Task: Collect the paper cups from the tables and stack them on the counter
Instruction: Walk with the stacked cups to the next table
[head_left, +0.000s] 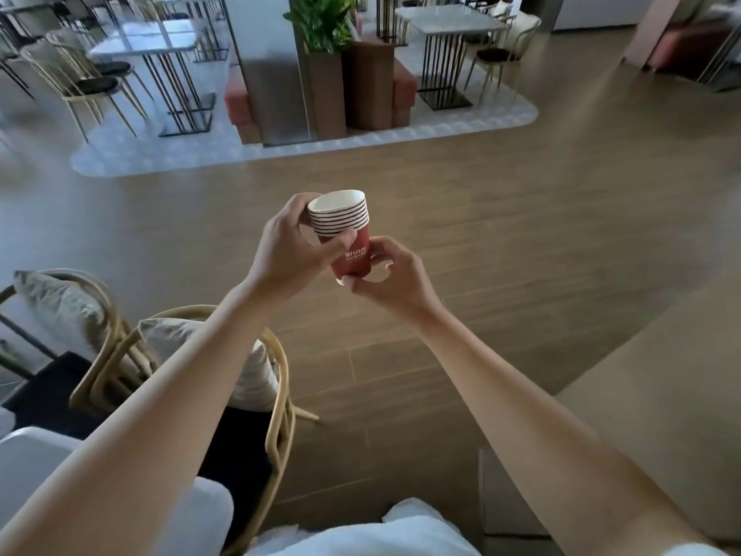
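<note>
Between the two raised hands, out in front of the person's chest, sits a stack of red paper cups (348, 234), nested one inside another with their white rims showing as a tight band at the top. White lettering runs down the side of the outermost cup. The stack tilts a little, its open mouth turned up and slightly toward the left hand.

The left hand (294, 250) grips the stack near the top, fingers curled behind the rims and the thumb laid across the red wall just under them. The right hand (391, 276) pinches the bottom of the stack, with the thumb under the base and the fingers curved round the far side. Both forearms are bare and reach forward from the lower edge of the view.

Below the left forearm stand two wooden chairs (192, 355) with curved backs, each with a pale cushion (70, 302) leaning in it. Under the hands lies a wood-plank floor (501, 234). To the right of the right arm a beige counter edge (657, 395) runs along. Well beyond the hands are tables (449, 18) with thin dark legs, more chairs, and a green plant (320, 18) in a tall brown planter
</note>
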